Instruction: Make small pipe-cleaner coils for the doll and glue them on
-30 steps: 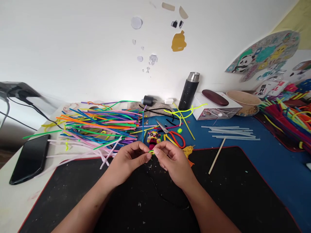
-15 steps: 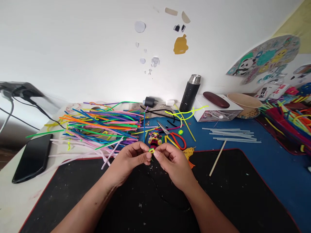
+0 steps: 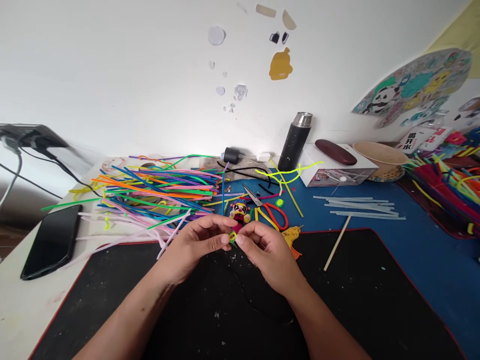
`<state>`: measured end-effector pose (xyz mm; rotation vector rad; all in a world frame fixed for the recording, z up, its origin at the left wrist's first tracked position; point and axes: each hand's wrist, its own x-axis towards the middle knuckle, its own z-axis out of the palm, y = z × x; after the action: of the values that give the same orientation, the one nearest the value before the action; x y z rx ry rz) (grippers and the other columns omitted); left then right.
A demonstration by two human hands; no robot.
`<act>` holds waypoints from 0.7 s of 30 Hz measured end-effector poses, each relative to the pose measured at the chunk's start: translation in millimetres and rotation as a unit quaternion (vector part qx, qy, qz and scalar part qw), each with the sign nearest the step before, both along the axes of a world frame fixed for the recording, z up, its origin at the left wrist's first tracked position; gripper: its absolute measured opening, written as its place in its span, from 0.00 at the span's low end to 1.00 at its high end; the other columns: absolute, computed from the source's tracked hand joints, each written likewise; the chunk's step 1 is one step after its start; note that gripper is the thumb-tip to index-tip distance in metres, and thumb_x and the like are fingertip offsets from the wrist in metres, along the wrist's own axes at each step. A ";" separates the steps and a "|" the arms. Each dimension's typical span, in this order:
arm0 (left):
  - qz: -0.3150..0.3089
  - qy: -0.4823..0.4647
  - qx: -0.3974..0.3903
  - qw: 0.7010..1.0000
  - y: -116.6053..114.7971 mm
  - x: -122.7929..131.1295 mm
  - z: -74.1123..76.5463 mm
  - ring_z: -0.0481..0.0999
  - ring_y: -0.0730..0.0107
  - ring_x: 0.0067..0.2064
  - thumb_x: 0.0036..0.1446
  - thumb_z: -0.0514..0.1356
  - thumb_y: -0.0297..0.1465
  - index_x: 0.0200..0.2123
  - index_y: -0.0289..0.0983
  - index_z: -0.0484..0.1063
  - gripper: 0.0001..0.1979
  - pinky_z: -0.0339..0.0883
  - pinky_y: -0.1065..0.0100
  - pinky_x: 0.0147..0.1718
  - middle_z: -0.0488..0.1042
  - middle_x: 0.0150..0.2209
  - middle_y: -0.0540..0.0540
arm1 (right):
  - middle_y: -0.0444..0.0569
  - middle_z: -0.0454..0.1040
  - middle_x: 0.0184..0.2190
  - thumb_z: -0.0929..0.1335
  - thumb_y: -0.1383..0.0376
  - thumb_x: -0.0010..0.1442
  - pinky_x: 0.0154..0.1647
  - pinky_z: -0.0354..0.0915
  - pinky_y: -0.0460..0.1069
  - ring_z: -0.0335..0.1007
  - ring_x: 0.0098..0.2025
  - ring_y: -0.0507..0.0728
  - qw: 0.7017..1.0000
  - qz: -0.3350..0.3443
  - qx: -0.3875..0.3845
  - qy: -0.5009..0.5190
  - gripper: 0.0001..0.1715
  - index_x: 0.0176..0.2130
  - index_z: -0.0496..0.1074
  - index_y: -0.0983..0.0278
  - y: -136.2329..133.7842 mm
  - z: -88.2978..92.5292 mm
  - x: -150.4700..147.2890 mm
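Between my hands, over the front mat, is a small yellow-green pipe cleaner loop (image 3: 233,236). My right hand (image 3: 268,252) pinches its right side between thumb and index finger. My left hand (image 3: 197,245) is curled at the loop's left side, thumb against its edge and index finger raised slightly above it; its other fingertips are partly hidden. Just behind the loop lies a small pipe cleaner doll (image 3: 239,210) with a colourful headpiece and dark red body, its lower part hidden. Scissors (image 3: 275,216) with red and yellow handles lie right of the doll.
A heap of coloured pipe cleaners (image 3: 161,190) spreads at the left, beside a phone (image 3: 52,242). Behind stand a black flask (image 3: 295,142) and a white drawer box (image 3: 339,172). Glue sticks (image 3: 363,207), a wooden stick (image 3: 337,243) and a yellow-orange piece (image 3: 292,237) lie right on the mat (image 3: 337,305).
The loop has tilted and shifted slightly left and down. My left index finger has lifted a little and its thumb has drawn back slightly. The right hand keeps its pinch.
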<state>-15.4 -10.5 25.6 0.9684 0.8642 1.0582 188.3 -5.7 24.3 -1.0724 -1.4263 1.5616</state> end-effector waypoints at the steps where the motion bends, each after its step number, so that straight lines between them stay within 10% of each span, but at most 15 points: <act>1: -0.007 -0.004 0.006 1.000 0.0 0.1 -0.2 0.77 0.72 0.36 0.57 0.76 0.34 0.47 0.41 0.87 0.14 0.71 0.70 0.39 0.80 0.37 0.46 | 0.41 0.68 0.26 0.73 0.52 0.68 0.26 0.55 0.46 0.59 0.26 0.50 1.000 0.000 -0.002 0.002 0.15 0.38 0.77 0.61 0.1 -0.1 0.0; 21: -0.013 0.009 0.036 0.999 -0.5 2.0 2.5 0.75 0.73 0.36 0.55 0.77 0.29 0.40 0.38 0.83 0.10 0.70 0.73 0.38 0.77 0.35 0.49 | 0.39 0.65 0.24 0.73 0.49 0.67 0.24 0.54 0.46 0.57 0.23 0.49 0.999 -0.011 -0.028 0.024 0.19 0.40 0.77 0.63 0.0 3.4 -0.2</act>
<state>-13.4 -11.0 28.1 1.0487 0.8313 1.0662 188.2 -5.6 27.7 -1.0721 -1.3415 1.6106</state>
